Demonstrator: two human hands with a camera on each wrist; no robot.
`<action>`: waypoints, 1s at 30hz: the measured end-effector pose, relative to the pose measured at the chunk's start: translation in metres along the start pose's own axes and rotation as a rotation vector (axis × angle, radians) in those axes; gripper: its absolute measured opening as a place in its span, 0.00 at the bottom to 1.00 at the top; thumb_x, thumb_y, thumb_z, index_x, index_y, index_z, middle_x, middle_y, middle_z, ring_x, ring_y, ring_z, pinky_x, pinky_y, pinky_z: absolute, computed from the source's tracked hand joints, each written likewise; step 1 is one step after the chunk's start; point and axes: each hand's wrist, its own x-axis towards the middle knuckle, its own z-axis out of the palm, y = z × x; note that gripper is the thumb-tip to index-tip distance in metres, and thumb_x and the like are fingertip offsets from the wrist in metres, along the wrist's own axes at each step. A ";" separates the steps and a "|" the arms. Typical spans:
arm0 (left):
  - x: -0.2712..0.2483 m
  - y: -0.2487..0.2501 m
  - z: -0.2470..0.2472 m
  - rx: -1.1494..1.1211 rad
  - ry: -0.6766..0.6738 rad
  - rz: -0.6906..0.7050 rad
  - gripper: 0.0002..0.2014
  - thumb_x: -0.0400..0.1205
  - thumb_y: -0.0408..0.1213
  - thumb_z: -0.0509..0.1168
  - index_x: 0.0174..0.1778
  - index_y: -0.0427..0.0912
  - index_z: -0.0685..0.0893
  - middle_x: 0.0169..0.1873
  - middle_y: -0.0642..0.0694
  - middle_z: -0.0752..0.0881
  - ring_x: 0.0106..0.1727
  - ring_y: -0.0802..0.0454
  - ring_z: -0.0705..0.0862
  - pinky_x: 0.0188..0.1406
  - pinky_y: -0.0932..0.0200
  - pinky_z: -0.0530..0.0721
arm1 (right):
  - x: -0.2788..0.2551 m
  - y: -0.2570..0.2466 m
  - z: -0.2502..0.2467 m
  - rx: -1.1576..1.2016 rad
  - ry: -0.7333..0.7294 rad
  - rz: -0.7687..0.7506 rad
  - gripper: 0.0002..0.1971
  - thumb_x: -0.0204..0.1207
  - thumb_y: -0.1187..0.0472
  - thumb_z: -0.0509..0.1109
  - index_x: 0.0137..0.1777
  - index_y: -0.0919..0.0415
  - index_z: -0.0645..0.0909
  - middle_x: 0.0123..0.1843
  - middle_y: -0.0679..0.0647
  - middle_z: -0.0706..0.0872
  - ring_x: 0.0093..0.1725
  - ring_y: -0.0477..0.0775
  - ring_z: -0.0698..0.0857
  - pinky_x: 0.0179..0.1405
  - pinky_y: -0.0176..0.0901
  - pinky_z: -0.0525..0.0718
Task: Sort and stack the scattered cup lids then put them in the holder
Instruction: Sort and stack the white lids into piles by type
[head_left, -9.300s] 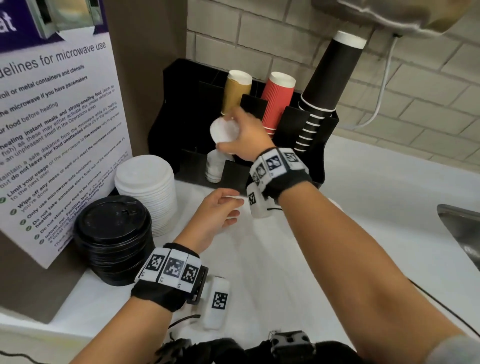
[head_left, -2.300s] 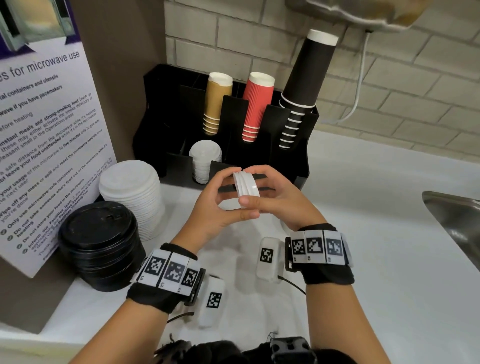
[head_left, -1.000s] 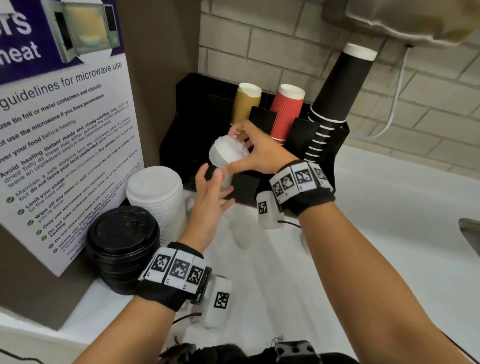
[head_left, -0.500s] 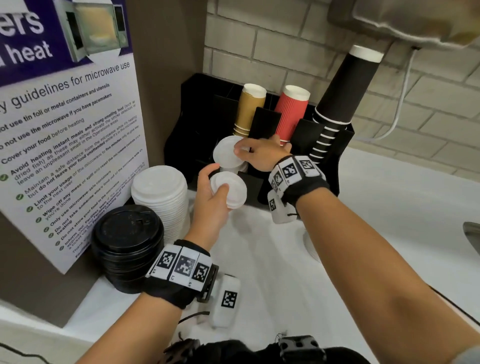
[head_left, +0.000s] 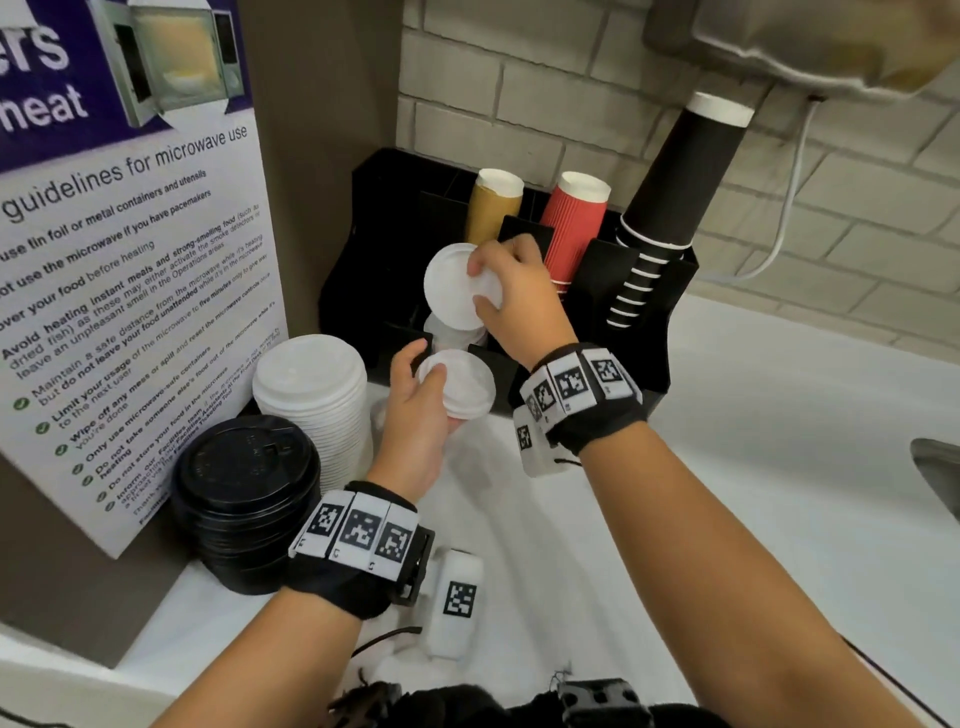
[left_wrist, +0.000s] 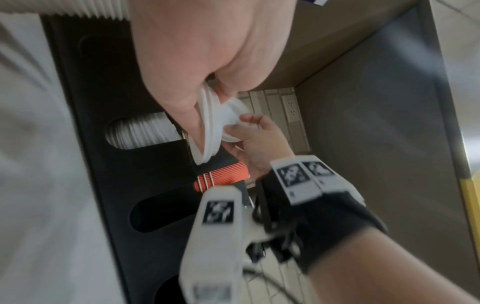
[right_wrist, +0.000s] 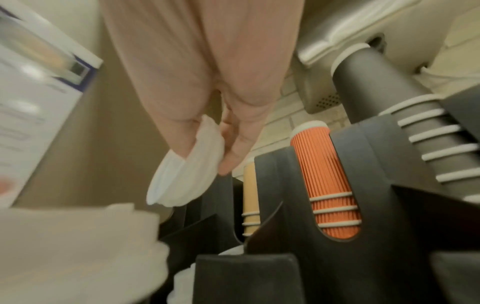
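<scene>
The right hand (head_left: 519, 296) grips a small stack of white lids (head_left: 457, 286) over the black holder (head_left: 644, 291), just above the lids (head_left: 447, 332) already in its front slot. The left hand (head_left: 421, 410) grips a second small stack (head_left: 462, 384) just in front of the holder. Three columns of cups stand in it: tan (head_left: 491, 208), red (head_left: 574, 223), black (head_left: 675, 182). On the tabletop (head_left: 727, 467) stand two lid piles, one white (head_left: 317, 400), one black (head_left: 244, 499).
</scene>
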 end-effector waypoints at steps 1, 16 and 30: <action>0.000 0.001 0.002 -0.045 0.011 -0.009 0.18 0.90 0.33 0.54 0.74 0.55 0.69 0.70 0.42 0.76 0.68 0.44 0.80 0.56 0.51 0.85 | -0.009 -0.005 -0.001 -0.018 -0.002 -0.066 0.16 0.72 0.76 0.66 0.58 0.66 0.78 0.60 0.62 0.72 0.53 0.61 0.80 0.50 0.35 0.77; -0.011 0.001 0.004 -0.174 0.012 0.002 0.12 0.89 0.42 0.58 0.68 0.50 0.77 0.52 0.46 0.88 0.47 0.55 0.89 0.34 0.63 0.86 | -0.059 -0.012 -0.016 0.212 -0.455 0.043 0.26 0.66 0.55 0.82 0.60 0.53 0.75 0.64 0.51 0.72 0.62 0.50 0.74 0.59 0.39 0.75; -0.017 0.006 0.005 -0.277 0.013 -0.039 0.21 0.89 0.49 0.53 0.71 0.42 0.78 0.54 0.44 0.90 0.52 0.53 0.90 0.40 0.60 0.88 | -0.053 -0.014 -0.015 0.067 -0.590 0.047 0.41 0.62 0.54 0.83 0.74 0.40 0.69 0.66 0.52 0.75 0.67 0.54 0.74 0.69 0.51 0.76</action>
